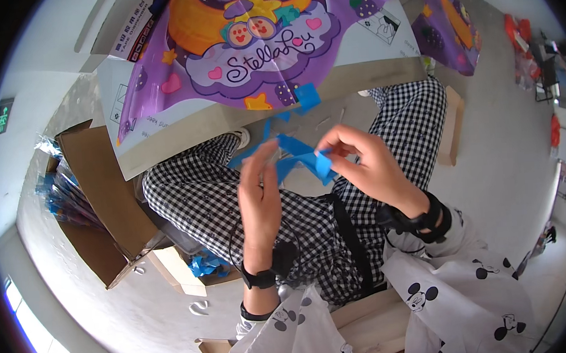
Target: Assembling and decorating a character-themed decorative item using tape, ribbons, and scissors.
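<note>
My right hand (365, 165) pinches a folded end of a thin blue plastic strip (300, 157) between thumb and fingers. My left hand (260, 192) is raised opposite it, its fingers drawn together around the same strip, partly blurred. The strip loops between both hands above my lap and trails off to the left behind my left hand. Just beyond, a purple, kite-like printed sheet (269, 79) with a cartoon figure lies over the table edge. Blue pieces (308, 97) hang at its near corner.
The grey table edge (182, 136) runs in front of my knees. At left stand an open cardboard box (110, 195) of packaged goods and a smaller box (179, 270) with blue scraps. A long tape-dispenser box (138, 22) lies at the back left. A second purple sheet (447, 30) hangs at right.
</note>
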Demonstrator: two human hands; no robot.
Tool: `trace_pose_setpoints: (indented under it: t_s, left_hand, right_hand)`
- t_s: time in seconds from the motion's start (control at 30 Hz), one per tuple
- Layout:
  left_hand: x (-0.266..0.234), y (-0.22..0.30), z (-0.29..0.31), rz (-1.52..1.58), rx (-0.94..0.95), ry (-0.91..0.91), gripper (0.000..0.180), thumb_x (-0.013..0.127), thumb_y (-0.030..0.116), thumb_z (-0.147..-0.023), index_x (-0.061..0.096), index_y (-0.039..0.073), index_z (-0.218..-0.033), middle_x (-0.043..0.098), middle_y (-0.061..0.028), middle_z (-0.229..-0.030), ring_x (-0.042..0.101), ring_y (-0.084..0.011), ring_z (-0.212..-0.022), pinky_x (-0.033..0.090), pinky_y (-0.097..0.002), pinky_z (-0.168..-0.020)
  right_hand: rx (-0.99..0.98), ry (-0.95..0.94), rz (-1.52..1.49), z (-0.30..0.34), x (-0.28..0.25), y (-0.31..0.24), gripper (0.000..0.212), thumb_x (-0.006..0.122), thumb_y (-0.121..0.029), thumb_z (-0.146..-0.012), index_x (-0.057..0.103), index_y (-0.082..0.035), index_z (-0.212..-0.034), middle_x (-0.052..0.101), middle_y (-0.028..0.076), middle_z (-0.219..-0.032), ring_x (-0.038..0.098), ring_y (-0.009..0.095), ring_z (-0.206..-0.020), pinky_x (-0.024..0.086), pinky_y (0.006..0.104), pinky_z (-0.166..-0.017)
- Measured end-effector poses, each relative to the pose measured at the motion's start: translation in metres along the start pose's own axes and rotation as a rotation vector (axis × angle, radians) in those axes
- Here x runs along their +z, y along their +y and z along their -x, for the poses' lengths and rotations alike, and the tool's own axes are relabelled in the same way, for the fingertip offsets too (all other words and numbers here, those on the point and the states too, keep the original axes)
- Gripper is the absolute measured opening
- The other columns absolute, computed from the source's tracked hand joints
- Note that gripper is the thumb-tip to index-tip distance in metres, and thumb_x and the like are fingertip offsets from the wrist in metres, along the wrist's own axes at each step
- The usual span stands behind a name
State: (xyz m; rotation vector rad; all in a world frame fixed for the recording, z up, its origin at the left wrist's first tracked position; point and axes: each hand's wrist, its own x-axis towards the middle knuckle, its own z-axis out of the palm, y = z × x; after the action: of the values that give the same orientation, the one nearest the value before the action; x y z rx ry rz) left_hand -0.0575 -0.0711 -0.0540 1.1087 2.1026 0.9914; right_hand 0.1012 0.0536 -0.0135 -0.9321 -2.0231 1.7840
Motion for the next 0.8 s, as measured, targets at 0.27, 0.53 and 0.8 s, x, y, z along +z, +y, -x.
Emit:
trace_pose_setpoints:
  t_s: [0.27, 0.53, 0.8]
  left_hand:
    - [0.059, -0.012, -0.026, 0.85, -0.372, -0.048, 0.023, 0.066, 0.015, -0.095, 0.062, -0.005, -0.105, 0.067, -0.0036, -0.094, 0.059, -0.0065, -0.083, 0.047, -0.0201, -0.072]
    - [0.093, -0.038, -0.055, 0.87, -0.584, 0.178, 0.021, 0.066, 0.018, -0.095, 0.068, -0.002, -0.087, 0.055, 0.0055, -0.067, 0.039, -0.0015, -0.057, 0.028, -0.02, -0.049]
    - [0.093, -0.038, -0.064, 0.724, -0.61, 0.204, 0.024, 0.068, 0.021, -0.094, 0.071, -0.002, -0.091, 0.063, 0.0018, -0.075, 0.053, -0.004, -0.061, 0.043, -0.0188, -0.054]
  right_hand:
    - [0.113, 0.232, 0.131, -0.058, 0.023, 0.059, 0.025, 0.07, -0.008, -0.085, 0.053, -0.004, -0.102, 0.061, 0.004, -0.073, 0.062, 0.015, -0.065, 0.049, 0.0289, -0.061]
    - [-0.319, 0.338, 0.588, -0.069, 0.017, 0.083, 0.024, 0.068, -0.002, -0.083, 0.058, -0.002, -0.105, 0.063, 0.009, -0.113, 0.062, 0.027, -0.099, 0.05, 0.0374, -0.08]
    - [-0.331, 0.08, 0.818, -0.049, 0.017, 0.1, 0.049, 0.06, 0.003, -0.081, 0.055, -0.001, -0.13, 0.052, 0.01, -0.14, 0.044, 0.025, -0.135, 0.039, 0.043, -0.109]
